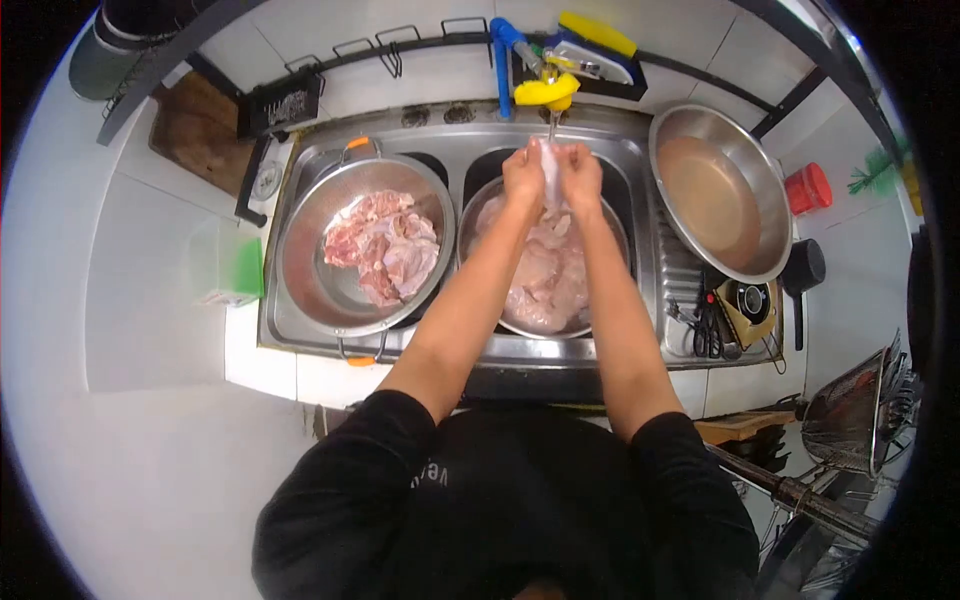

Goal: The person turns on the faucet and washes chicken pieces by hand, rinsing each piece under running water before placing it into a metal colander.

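My left hand (pixel 522 175) and my right hand (pixel 580 178) are close together under the yellow-fitted tap (pixel 548 92), with their fingers closed on one pale piece of raw meat (pixel 550 178). Water seems to run down onto it. Below them, a metal bowl (pixel 540 333) in the right sink basin holds many pale, wet pieces of raw meat (pixel 540 275). To the left stands a colander with orange handles (pixel 300 255), with pinker raw meat pieces (pixel 382 245) lying at its bottom.
A large steel basin (pixel 775 220) with cloudy water rests on the right drainboard. Near it are a red container (pixel 808 188), a black-handled pan (pixel 803 268) and utensils (pixel 712 325). Mesh strainers (pixel 845 420) hang at the lower right. A rail (pixel 400 45) with hooks runs along the wall.
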A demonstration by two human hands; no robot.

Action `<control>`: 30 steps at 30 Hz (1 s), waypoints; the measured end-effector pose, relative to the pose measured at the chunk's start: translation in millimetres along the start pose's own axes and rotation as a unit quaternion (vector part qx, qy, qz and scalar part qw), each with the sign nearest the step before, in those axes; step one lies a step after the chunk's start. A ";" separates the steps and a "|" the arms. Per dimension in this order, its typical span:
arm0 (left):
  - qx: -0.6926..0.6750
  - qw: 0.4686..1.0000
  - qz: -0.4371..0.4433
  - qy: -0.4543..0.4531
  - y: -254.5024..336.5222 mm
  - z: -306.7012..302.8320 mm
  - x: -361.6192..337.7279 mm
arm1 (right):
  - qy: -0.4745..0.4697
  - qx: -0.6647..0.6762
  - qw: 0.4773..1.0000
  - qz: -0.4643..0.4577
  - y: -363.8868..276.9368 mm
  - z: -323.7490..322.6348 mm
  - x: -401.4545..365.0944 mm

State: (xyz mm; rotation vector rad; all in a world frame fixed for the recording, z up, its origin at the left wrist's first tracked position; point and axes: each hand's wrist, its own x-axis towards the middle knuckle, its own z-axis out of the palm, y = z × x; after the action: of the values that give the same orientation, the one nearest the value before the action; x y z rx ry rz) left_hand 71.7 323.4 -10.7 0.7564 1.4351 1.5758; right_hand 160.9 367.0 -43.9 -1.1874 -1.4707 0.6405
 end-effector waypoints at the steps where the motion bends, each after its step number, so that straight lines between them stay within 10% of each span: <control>1: -0.011 1.000 0.005 -0.008 -6.2 1.6 3.0 | -0.002 0.013 1.000 0.017 -12.7 -8.0 0.3; 5: -0.056 0.998 -0.006 -0.010 -8.2 8.0 7.9 | -0.023 0.202 0.954 0.222 -25.8 -23.6 -2.4; 14: 0.004 0.999 0.033 0.001 -2.7 7.1 1.3 | 0.010 0.120 0.982 0.143 6.8 -9.2 -0.6; 20: -0.334 0.923 -0.163 -0.103 -1.9 -9.6 12.5 | -0.027 0.028 0.985 0.168 29.8 -26.3 -1.4; 22: -0.357 0.908 -0.155 -0.158 -13.1 -17.0 25.9 | 0.005 0.184 0.946 0.268 5.2 -35.2 -8.6; 26: -0.321 0.909 -0.165 -0.210 -8.5 -18.0 8.1 | -0.036 0.118 0.992 0.015 7.1 -9.7 -23.6; 30: -0.321 0.917 -0.146 -0.186 -21.0 -16.0 4.6 | -0.035 0.128 0.987 0.092 -29.2 -22.9 -31.4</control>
State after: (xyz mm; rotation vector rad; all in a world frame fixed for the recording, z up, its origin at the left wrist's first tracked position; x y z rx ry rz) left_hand 59.7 319.6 -34.4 0.3895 0.6470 1.4431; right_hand 170.1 323.3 -24.9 -1.1160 -1.2999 0.9764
